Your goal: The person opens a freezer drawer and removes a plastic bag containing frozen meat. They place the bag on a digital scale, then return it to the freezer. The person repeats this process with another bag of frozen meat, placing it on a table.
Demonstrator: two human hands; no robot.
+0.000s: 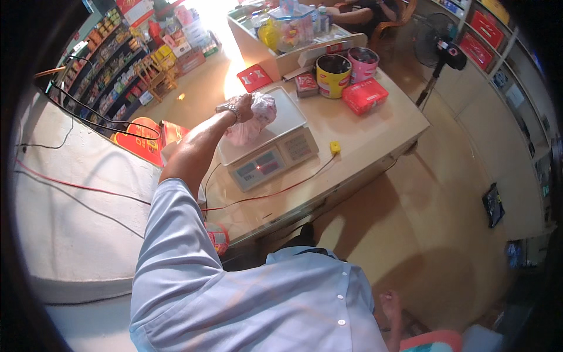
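My left hand (pixel 241 107), with a metal-banded watch at the wrist, grips a translucent pinkish plastic bag (pixel 266 109). What the bag contains cannot be made out. It rests on the white pan (pixel 286 108) of an electronic scale, and my arm covers part of it. Facing me on the scale (pixel 280 154) are a lit display and a keypad. The scale stands on a light wooden counter (pixel 360 136). My right hand is out of view.
Behind the scale are a yellow tub (pixel 333 77), a pink tub (pixel 364 61) and a red packet (pixel 366 96). A red cable with a yellow plug (pixel 335 147) crosses the counter. Right stands a fan (pixel 448 55). Another person's hand (pixel 389 303) appears at lower right.
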